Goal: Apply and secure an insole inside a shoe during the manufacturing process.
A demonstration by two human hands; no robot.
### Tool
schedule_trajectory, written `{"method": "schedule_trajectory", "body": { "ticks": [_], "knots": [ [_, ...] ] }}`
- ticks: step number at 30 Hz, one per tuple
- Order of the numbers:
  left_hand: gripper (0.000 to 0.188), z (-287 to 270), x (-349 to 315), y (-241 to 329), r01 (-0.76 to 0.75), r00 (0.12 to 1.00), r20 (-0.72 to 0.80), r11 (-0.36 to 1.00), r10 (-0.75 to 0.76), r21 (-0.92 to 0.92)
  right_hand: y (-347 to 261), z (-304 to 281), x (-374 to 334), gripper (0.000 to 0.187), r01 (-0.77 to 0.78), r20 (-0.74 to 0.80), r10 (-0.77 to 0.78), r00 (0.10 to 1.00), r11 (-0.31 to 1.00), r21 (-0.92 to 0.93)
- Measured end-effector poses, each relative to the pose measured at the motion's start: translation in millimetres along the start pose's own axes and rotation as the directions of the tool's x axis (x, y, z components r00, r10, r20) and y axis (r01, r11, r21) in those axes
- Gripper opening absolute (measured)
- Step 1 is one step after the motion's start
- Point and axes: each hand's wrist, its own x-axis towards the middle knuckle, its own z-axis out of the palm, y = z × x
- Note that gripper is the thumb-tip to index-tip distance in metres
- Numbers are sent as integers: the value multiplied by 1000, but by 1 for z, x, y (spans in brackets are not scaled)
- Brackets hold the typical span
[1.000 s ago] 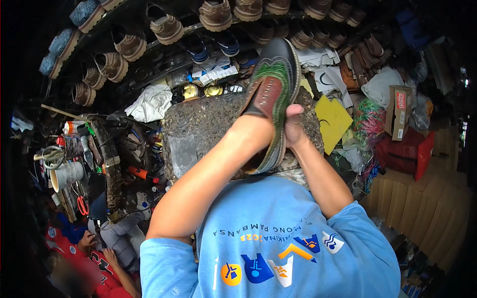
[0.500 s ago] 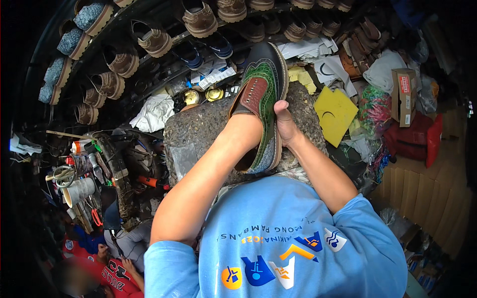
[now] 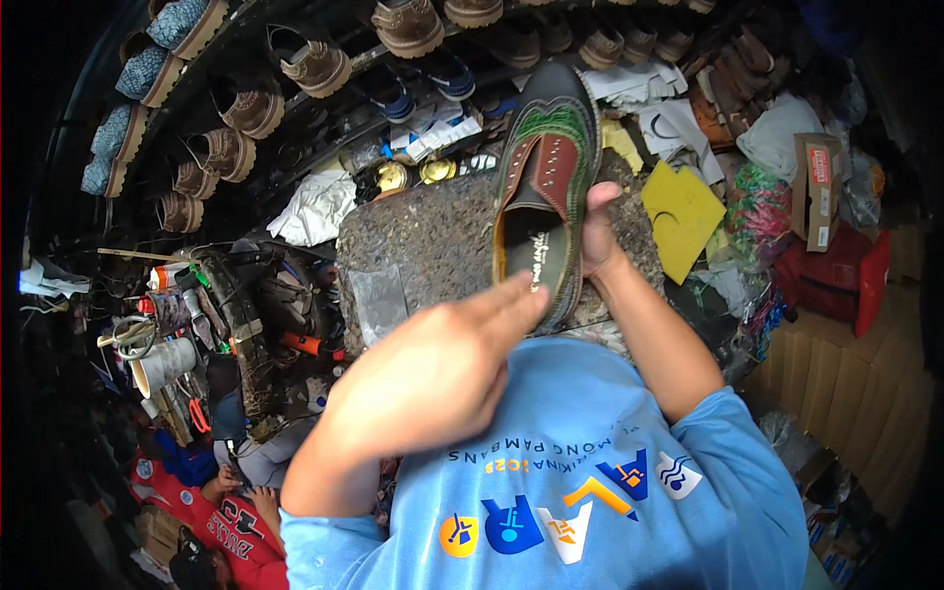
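Note:
A lace-up leather shoe (image 3: 584, 147), without laces, is held over the stone block with its black toe pointing away. It has green patterned sides and brown eyelet panels; its insole (image 3: 521, 251) shows through the opening. My right hand (image 3: 598, 236) supports the shoe from its right side and underneath, thumb raised along the edge; the other fingers are hidden behind it. Over the heel end, my left hand (image 3: 433, 369) is slightly blurred, with a couple of fingers stretched out at the shoe's opening and nothing visible in them.
Beneath the shoe is a rough stone block (image 3: 423, 236). Shelves of finished shoes (image 3: 315, 64) curve along the far left. Yellow sheet pieces (image 3: 683, 221) and a cardboard box (image 3: 816, 192) lie right; tools and a white cup (image 3: 162, 366) are left. Another person in red (image 3: 221, 526) sits lower left.
My left hand has come out of the shoe and back toward me, now at the heel end. The shoe has turned so its opening and insole face up.

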Motion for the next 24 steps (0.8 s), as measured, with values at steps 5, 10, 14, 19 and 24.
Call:
{"method": "schedule_trajectory", "body": {
  "ticks": [5, 10, 14, 19, 24],
  "knots": [
    [65, 41, 14, -2, 12, 991, -133, 976, 17, 218, 0, 7, 4, 140, -53, 76, 50, 996, 998, 32],
    [74, 85, 21, -22, 76, 986, -163, 939, -22, 335, 4, 8, -4, 143, -113, 69, 111, 991, 993, 19],
    [76, 57, 22, -21, 83, 977, 168, 955, -135, 283, 10, 3, 2, 145, -81, 6, 81, 997, 997, -20],
    [79, 66, 20, -27, 63, 997, -70, 955, -44, 289, 5, 11, -4, 140, -102, 45, 102, 994, 995, -19],
    [79, 44, 30, -27, 80, 997, 0, 982, -81, 173, 7, 6, 2, 140, -56, 54, 55, 997, 998, 25]
  ]
}}
